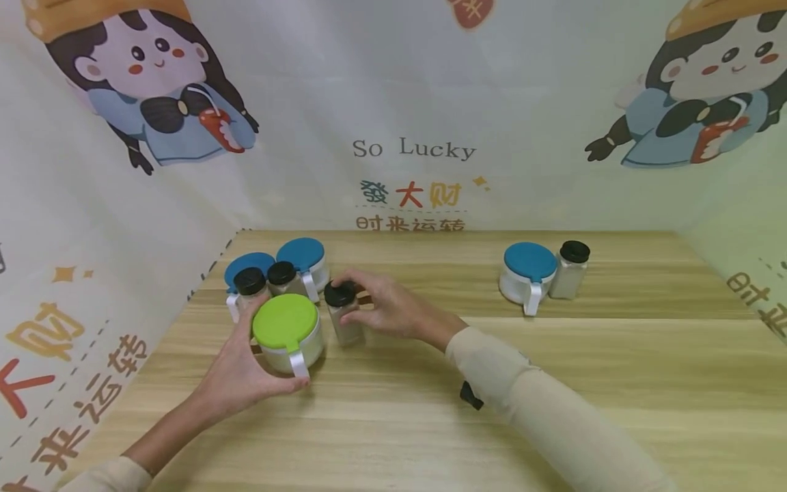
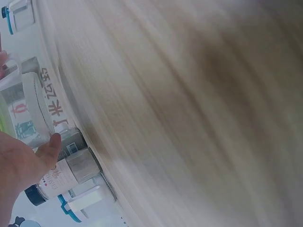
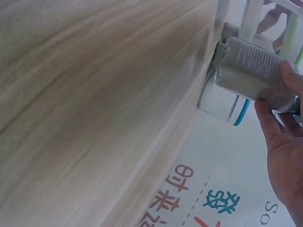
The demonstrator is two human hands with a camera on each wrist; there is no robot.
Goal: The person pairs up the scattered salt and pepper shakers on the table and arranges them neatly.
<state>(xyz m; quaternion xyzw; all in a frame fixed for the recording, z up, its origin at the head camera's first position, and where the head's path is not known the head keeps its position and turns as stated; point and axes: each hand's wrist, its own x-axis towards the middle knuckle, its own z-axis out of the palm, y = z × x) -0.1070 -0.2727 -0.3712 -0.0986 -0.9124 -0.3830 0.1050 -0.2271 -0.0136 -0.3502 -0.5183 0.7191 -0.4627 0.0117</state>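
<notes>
My left hand (image 1: 242, 365) holds a clear seasoning jar with a lime-green lid (image 1: 285, 321) and white handle, thumb near the handle and fingers round its far left side. In the left wrist view the jar (image 2: 31, 106) appears raised off the wooden surface. Just to its right, my right hand (image 1: 393, 307) pinches a black-capped spice bottle (image 1: 347, 328) near its top between thumb and fingers. Its greyish-brown contents and printed label show on the bottle (image 3: 248, 68) in the right wrist view.
Behind the left hand stand two blue-lidded jars (image 1: 301, 254) and two black-capped bottles (image 1: 283, 275), close together. Another blue-lidded jar (image 1: 530, 263) and bottle (image 1: 572, 270) stand at the back right. A small black object (image 1: 471, 396) lies beside the right sleeve. Printed cloth (image 1: 418, 89) rises behind the table.
</notes>
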